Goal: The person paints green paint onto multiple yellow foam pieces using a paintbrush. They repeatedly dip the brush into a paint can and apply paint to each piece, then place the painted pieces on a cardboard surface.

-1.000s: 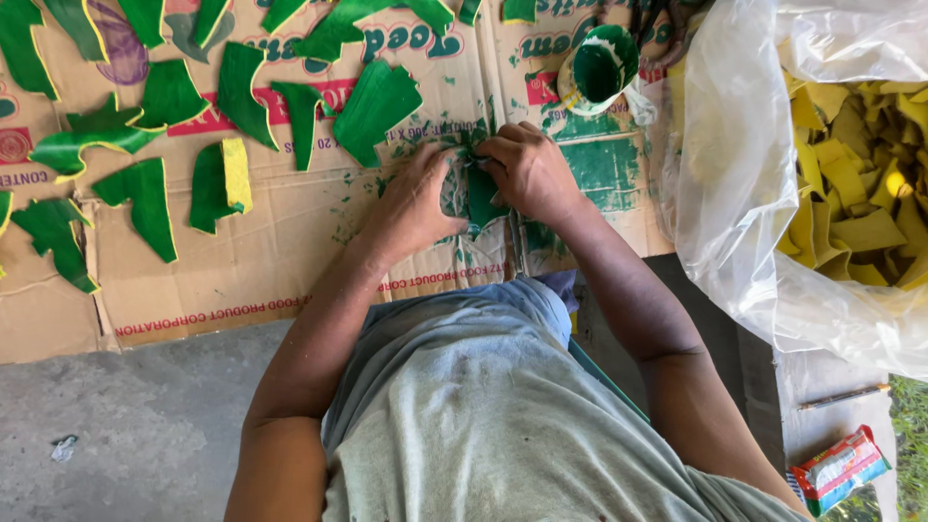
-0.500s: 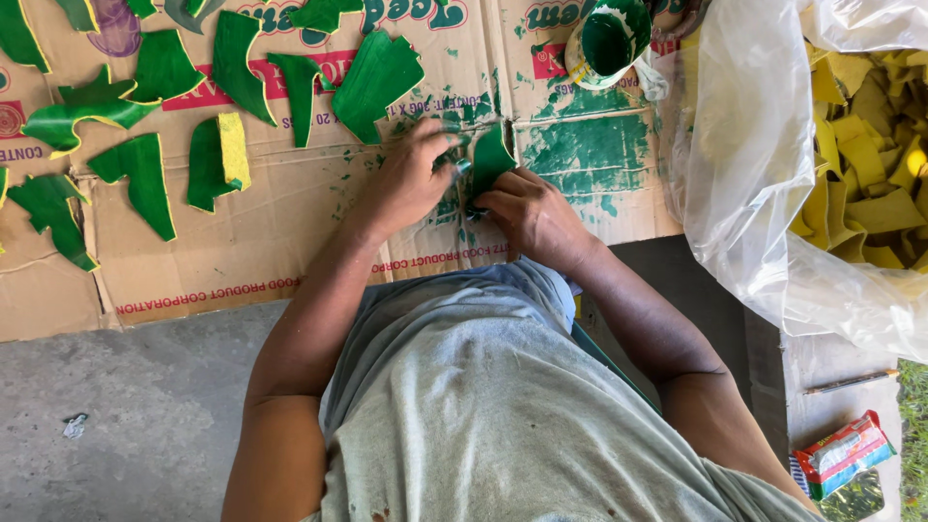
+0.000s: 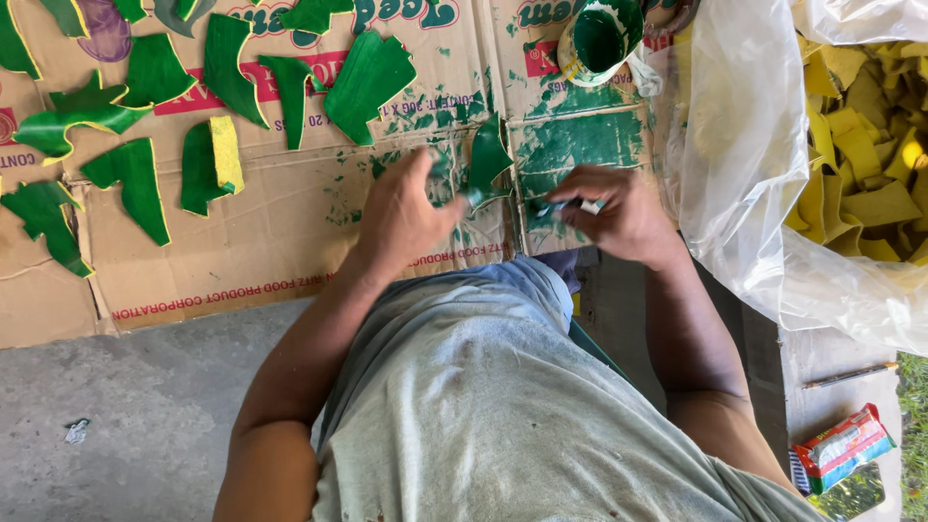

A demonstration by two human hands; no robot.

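My left hand (image 3: 404,215) pinches a green-painted leaf-shaped piece (image 3: 485,159) by its lower edge, holding it upright over the paint-smeared cardboard (image 3: 290,232). My right hand (image 3: 619,215) is closed around a small paintbrush (image 3: 570,207) whose tip points left toward the piece, a short gap apart from it. A white cup of green paint (image 3: 599,39) stands at the far edge of the cardboard, above my right hand.
Several green-painted pieces (image 3: 367,82) lie drying across the cardboard to the left. A clear plastic bag (image 3: 764,193) of unpainted yellow pieces (image 3: 870,145) sits to the right. A pencil (image 3: 851,375) and a small snack packet (image 3: 841,447) lie at lower right on concrete.
My hands have drawn apart: the left lifted the green piece upright, the right pulled the brush back to the right. The view shifted slightly downward.
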